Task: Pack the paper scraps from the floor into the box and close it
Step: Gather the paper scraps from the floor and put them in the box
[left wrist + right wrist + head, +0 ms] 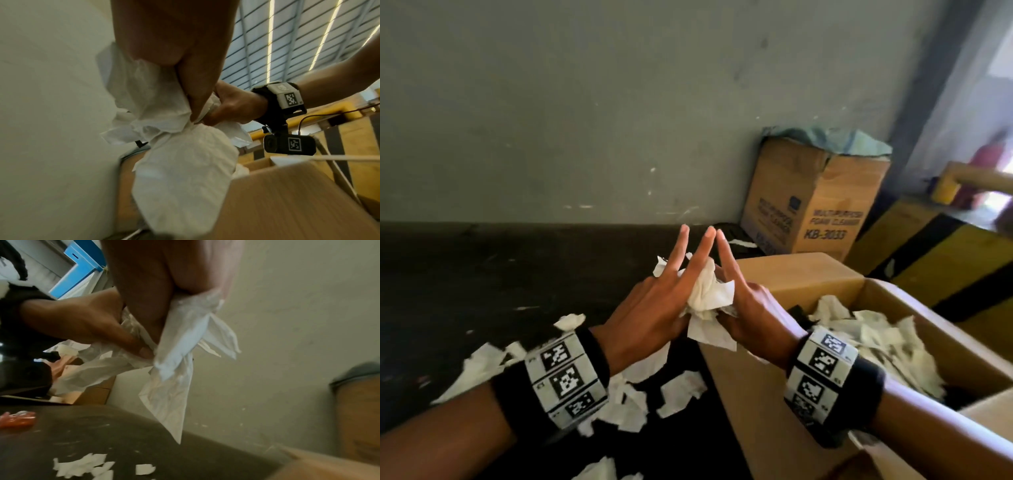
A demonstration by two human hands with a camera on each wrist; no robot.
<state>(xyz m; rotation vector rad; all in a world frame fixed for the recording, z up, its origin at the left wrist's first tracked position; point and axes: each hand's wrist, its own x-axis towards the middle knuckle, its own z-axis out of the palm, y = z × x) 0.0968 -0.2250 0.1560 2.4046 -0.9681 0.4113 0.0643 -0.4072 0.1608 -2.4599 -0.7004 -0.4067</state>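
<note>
A crumpled wad of white paper scraps (709,294) is squeezed between my two palms. My left hand (650,308) and right hand (753,308) both have their fingers straight and splayed, tips nearly meeting above the wad. The hands hover over the near left corner of the open cardboard box (756,394), which holds several scraps (873,339). In the left wrist view the wad (185,170) hangs below my thumb, above the box (277,203). In the right wrist view, paper (174,369) trails down from between both hands. More scraps (482,370) lie on the dark floor at lower left.
A second printed cardboard box (815,205) stands against the grey wall (551,102) behind the open one. A yellow and black striped barrier (945,267) runs along the right. An orange object (16,420) lies on the floor.
</note>
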